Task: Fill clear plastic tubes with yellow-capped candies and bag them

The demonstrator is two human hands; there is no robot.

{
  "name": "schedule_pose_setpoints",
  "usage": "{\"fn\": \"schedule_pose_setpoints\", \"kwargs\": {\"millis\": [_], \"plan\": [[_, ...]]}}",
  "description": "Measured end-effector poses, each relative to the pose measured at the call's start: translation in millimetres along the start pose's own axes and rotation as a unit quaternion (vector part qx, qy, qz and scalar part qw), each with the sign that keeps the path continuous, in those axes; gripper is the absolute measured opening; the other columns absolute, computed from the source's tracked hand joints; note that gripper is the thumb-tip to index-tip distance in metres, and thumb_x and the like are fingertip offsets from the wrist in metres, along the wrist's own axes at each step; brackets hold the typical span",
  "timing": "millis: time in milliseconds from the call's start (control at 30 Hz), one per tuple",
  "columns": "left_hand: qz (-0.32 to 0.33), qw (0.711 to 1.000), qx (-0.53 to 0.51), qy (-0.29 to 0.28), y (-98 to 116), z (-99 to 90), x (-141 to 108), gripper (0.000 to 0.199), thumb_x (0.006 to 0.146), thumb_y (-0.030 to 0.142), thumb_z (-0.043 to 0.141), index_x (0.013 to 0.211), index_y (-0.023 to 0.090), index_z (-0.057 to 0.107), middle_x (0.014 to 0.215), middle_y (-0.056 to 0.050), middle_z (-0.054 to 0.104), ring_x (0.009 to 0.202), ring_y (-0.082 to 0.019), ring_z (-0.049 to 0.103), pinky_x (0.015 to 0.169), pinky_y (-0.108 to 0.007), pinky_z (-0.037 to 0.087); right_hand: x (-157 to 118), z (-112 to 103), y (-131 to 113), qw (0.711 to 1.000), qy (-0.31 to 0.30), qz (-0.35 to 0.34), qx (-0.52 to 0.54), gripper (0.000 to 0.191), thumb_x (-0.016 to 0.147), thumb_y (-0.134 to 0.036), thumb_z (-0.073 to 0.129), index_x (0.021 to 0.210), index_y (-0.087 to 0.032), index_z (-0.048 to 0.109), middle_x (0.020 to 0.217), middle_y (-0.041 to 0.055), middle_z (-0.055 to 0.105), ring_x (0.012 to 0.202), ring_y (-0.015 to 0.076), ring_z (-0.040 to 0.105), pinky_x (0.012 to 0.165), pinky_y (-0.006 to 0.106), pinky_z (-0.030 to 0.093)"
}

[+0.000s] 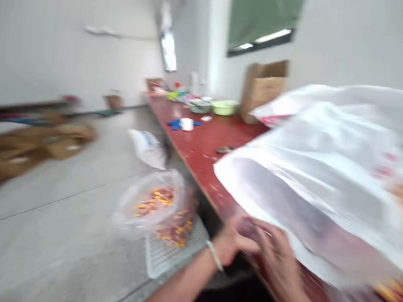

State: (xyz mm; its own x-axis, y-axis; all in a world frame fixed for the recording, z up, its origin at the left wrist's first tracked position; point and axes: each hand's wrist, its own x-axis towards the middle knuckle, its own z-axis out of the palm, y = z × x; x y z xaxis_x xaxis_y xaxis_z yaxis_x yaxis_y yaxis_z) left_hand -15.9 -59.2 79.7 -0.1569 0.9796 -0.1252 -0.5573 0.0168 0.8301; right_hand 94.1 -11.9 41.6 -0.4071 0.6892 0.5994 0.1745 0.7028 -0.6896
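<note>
My left hand [230, 243], with a pale band at the wrist, is at the front edge of the red table [201, 148]. Its fingers are bent around something blurred, perhaps clear plastic. Close against it, my right hand [279, 247] has its fingers curled toward the same spot; what they grip is too smeared to name. Just beyond both hands a large white plastic sack [328, 148] with red print lies spread over the table, its mouth gaping. Under its right end, clear plastic with red-and-yellow pieces [395, 295] shows.
Left of the table, a clear bag [126, 208] of red-and-yellow pieces stands on a grey plastic crate [152, 264]. A white sack [147, 148] lies behind it. On the table are a cardboard box [266, 88], a green basin [224, 107] and blue cloth [174, 124]. Flattened cardboard [28, 147] covers the left floor.
</note>
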Motion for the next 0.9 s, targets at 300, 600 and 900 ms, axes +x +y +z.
{"fn": "schedule_pose_setpoints", "kwargs": {"millis": [300,600,900], "plan": [[-0.113,0.993,0.029,-0.007,-33,-37.5,33,0.046,0.057,0.013,0.074,0.099,0.018,0.058,0.081,-0.001,0.064,0.068,-0.018,0.065,0.061,-0.031,0.052,60,-22,83,0.923,-0.017,0.174,-0.343,0.021,0.088,-0.025,0.047,0.104,-0.015,0.057,0.103,0.0114,0.061,0.099,0.0213,0.055,0.083,0.034,0.046],[-0.067,0.996,0.047,0.03,-33,-46.1,52,0.048,0.051,0.015,0.078,0.094,0.017,0.057,0.08,0.001,0.066,0.06,-0.012,0.062,0.057,-0.027,0.051,65,-26,101,0.898,-0.047,0.239,-0.367,0.029,0.084,-0.016,0.047,0.112,-0.012,0.052,0.101,0.016,0.058,0.096,0.0239,0.055,0.08,0.037,0.046],[0.074,0.983,0.163,-0.035,-44,-18.5,50,0.048,0.054,0.013,0.077,0.096,0.02,0.055,0.095,-0.003,0.066,0.081,-0.016,0.063,0.072,-0.026,0.05,-7,-24,15,0.97,0.034,0.221,0.099,0.02,0.088,-0.034,0.05,0.103,-0.022,0.055,0.101,0.0051,0.062,0.093,0.0166,0.06,0.083,0.032,0.05]]}}
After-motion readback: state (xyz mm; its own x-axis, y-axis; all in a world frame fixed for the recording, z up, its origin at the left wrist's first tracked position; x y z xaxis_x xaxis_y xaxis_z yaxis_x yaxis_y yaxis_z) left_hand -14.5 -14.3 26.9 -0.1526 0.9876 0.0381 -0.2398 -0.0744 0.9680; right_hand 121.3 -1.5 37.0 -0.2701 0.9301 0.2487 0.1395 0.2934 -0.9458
